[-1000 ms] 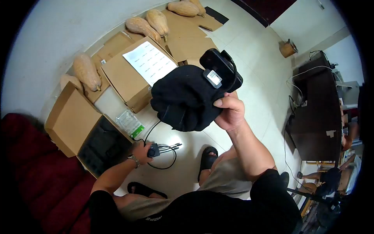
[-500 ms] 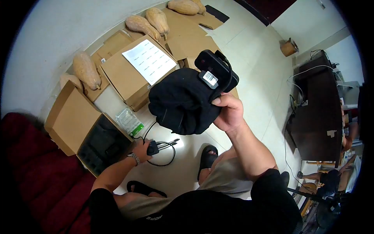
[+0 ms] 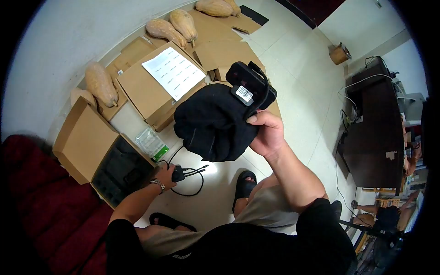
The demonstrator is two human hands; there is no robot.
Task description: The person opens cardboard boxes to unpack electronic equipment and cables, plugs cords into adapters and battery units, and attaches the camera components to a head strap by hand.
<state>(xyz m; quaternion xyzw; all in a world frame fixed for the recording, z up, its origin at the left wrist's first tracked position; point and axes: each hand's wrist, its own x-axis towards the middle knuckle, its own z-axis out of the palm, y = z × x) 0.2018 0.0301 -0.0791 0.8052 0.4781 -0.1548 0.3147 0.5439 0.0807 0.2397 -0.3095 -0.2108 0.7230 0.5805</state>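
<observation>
In my right hand (image 3: 269, 134) I grip the edge of a black cloth cap (image 3: 211, 123), thumb on top. A black camera-like device (image 3: 247, 79) is attached to the cap's far side, with a white barcode label (image 3: 244, 94) below it. My left hand (image 3: 164, 177), with a watch on the wrist, closes around a small black box (image 3: 178, 173). Black cables (image 3: 198, 170) run from that box and loop over the floor; one leads up toward the cap. Beside my left hand stands an open carton (image 3: 82, 140) with a dark moulded insert (image 3: 123, 166).
A closed carton (image 3: 137, 89) carries a printed white sheet (image 3: 168, 72). Several pumpkins (image 3: 101, 83) lie along the wall. A clear packet (image 3: 150, 143) rests near the open carton. Dark red cushioning (image 3: 41, 192) is at left, a dark desk (image 3: 371, 137) at right. Another person (image 3: 389, 217) is far right.
My right hand and the cap have shifted slightly down and left. My left hand stays nearly in place with the small black box.
</observation>
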